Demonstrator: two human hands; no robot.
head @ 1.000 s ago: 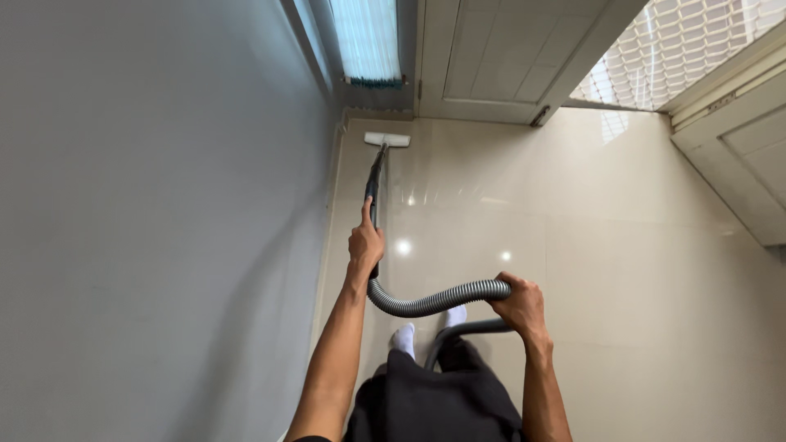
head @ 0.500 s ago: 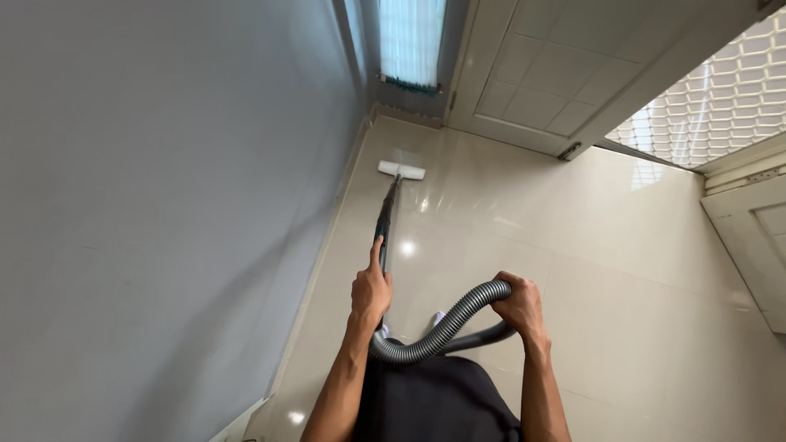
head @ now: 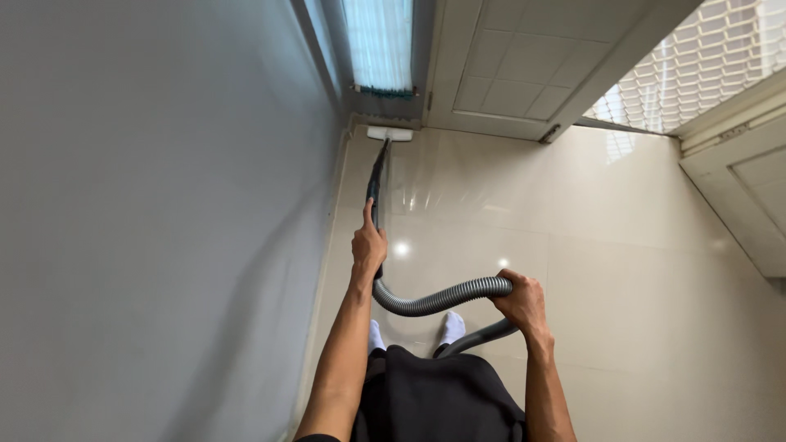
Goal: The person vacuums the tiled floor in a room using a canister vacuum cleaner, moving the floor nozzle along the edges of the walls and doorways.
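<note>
My left hand (head: 368, 245) grips the black wand (head: 375, 184) of a vacuum cleaner, forefinger stretched along it. The wand runs forward to a white floor head (head: 390, 133) that rests on the tiles in the far corner, against the wall's foot. My right hand (head: 521, 301) is closed around the grey ribbed hose (head: 434, 299), which curves from the wand's rear end across to that hand and then drops behind my legs. My feet in white socks (head: 451, 326) show below the hose.
A grey wall (head: 164, 205) runs close along the left. Glossy beige floor tiles (head: 622, 245) spread to the right. Ahead stand a white panelled door (head: 508, 65) and a narrow window with a curtain (head: 378, 45); a metal grille (head: 696, 57) is at upper right.
The floor head has been pushed forward into the far corner after sitting further back half a second ago. My left arm has extended and the hose loop has straightened out. My right hand keeps its grip.
</note>
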